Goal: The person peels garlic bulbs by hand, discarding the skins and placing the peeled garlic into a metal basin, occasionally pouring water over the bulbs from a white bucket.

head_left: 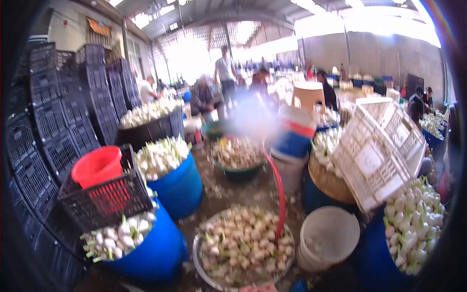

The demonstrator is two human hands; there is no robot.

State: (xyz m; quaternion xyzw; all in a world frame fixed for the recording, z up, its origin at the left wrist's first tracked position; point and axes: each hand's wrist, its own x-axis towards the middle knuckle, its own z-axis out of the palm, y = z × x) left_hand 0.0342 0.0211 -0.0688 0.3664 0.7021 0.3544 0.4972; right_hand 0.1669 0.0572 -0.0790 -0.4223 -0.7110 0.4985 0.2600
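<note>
At the bottom edge, a small part of a hand (258,288) shows, probably my right hand. Its fingers are mostly cut off, so I cannot tell what they do. Just beyond it stands a wide metal basin (197,253), filled with pale bulbs (243,238) with short stalk ends. A red hose (281,194) curves down into the bulbs on the basin's right side. Close by on the right is a white bucket (328,233) with a little in its bottom. My left hand is out of view.
Blue barrels (182,185) of white bulbs flank the basin. A black crate (107,204) with a red bucket (97,165) sits at left; a white crate (372,160) tilts at right. Black crates (53,117) are stacked along the left. Several people (226,70) are farther back.
</note>
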